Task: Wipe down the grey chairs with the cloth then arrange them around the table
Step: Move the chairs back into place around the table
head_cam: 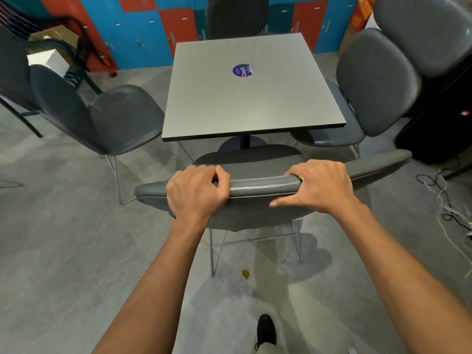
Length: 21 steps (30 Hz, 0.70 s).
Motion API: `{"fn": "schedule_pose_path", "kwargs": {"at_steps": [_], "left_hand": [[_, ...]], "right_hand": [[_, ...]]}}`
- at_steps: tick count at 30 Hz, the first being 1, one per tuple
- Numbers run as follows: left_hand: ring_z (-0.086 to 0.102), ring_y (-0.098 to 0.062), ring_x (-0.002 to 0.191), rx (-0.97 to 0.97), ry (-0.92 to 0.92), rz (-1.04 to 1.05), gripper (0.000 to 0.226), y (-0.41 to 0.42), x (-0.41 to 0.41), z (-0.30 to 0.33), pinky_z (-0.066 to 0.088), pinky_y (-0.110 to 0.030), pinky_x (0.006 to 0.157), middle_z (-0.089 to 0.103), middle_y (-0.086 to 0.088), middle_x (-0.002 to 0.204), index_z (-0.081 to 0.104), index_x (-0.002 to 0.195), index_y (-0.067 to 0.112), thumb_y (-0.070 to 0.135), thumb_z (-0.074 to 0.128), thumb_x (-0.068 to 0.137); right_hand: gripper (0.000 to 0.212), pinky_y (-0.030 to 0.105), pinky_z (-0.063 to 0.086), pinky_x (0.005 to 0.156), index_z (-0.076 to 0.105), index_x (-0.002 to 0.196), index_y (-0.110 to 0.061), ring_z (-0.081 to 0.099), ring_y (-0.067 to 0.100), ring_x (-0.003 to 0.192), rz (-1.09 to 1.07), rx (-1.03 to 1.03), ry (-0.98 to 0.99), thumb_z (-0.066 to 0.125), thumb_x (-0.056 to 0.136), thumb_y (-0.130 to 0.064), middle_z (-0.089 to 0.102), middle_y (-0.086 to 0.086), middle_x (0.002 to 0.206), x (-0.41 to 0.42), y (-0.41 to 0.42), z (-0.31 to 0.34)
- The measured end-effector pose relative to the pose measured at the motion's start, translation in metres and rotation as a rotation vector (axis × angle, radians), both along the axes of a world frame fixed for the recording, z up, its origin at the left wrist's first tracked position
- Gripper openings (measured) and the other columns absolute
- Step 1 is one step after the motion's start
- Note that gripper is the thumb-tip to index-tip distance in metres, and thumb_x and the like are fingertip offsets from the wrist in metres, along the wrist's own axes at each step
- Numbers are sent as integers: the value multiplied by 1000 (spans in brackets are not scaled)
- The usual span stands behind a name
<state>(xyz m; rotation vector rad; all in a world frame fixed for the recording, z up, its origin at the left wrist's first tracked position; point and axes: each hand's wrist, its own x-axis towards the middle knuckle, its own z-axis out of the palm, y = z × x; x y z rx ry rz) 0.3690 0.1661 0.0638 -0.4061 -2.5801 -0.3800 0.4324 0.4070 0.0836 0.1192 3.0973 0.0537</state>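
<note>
The tabletop (251, 93) is square, on a centre pedestal. Grey chairs stand at its left (107, 116), right (367, 98) and far (237, 16) sides. The near chair (263, 187) faces the tabletop, its seat front tucked just under the near edge; the backrest top runs left to right, parallel to that edge. The left hand (195, 191) and right hand (320, 186) each grip the backrest top, fingers curled over it. No cloth is visible. Judged step: arranging. Next move probably calls for a straight, even push inward.
</note>
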Motion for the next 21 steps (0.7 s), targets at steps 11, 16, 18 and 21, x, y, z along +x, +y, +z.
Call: {"fn": "schedule_pose_path", "kwargs": {"at_steps": [11, 16, 18, 21], "left_hand": [[38, -16, 48, 11, -52, -5, 43, -9, 10, -4, 24, -29, 56, 41, 8, 51, 50, 52, 20, 30, 54, 94], [41, -15, 48, 14, -61, -12, 42, -18, 13, -9, 30, -30, 52, 46, 7, 52, 55, 55, 20, 32, 53, 96], [43, -15, 50, 14, -78, -16, 42, -22, 15, -11, 37, -31, 52, 49, 7, 53, 58, 57, 21, 34, 53, 96], [47, -16, 52, 35, -98, -36, 43, -32, 18, -13, 44, -36, 55, 53, 7, 55, 60, 59, 20, 36, 51, 97]], "right_hand": [[91, 27, 40, 66, 67, 119, -42, 64, 11, 94, 42, -7, -3, 36, 60, -104, 69, -14, 99, 9, -5, 3], [92, 27, 43, 71, 64, 124, -43, 64, 11, 100, 35, -9, -5, 37, 61, -104, 69, -15, 107, 14, -13, 3], [91, 28, 45, 75, 64, 125, -42, 63, 11, 102, 30, -15, -7, 38, 61, -103, 69, -16, 109, 17, -18, 5], [91, 29, 45, 79, 63, 128, -42, 63, 11, 108, 25, -23, -9, 41, 62, -101, 69, -16, 115, 24, -26, 7]]}}
